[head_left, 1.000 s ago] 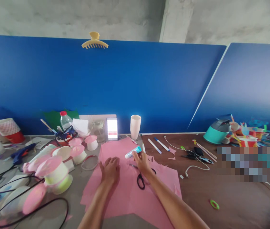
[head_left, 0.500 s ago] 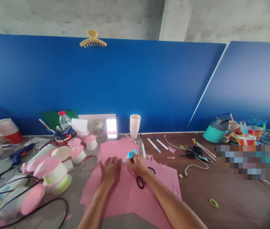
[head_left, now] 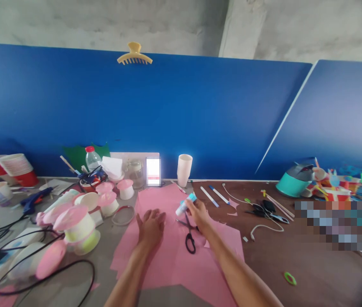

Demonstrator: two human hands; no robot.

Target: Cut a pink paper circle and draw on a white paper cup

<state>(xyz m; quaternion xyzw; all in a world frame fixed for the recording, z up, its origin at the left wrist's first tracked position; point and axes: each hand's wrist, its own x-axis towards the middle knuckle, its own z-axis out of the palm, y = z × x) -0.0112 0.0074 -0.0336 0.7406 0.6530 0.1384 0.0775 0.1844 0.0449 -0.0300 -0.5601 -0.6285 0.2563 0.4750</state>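
Right now the right hand (head_left: 198, 212) grips a glue stick (head_left: 186, 204), its long axis slanting up-right, blue cap farthest from the palm. Just left, the left hand (head_left: 150, 225) lies open, flat on pink paper (head_left: 171, 260); black scissors (head_left: 189, 235) lie below the right hand.

You are sitting at a craft workbench, a shared hobby or classroom workspace. The table (head_left: 311, 273) is strewn with making supplies: pink paper sheets (head_left: 174, 256) spread near its front edge, black scissors (head_left: 189, 238) lying on them, a blue glue gun (head_left: 35, 198) toward the left edge, stacked red paper cups (head_left: 11, 168) in the far left corner, and pens (head_left: 214, 195) near the back edge. Half-finished cup figures with pink tops (head_left: 76, 224) crowd the left side. Blue partition panels (head_left: 168, 115) stand along the back edge, bare concrete wall (head_left: 104, 21) above them.
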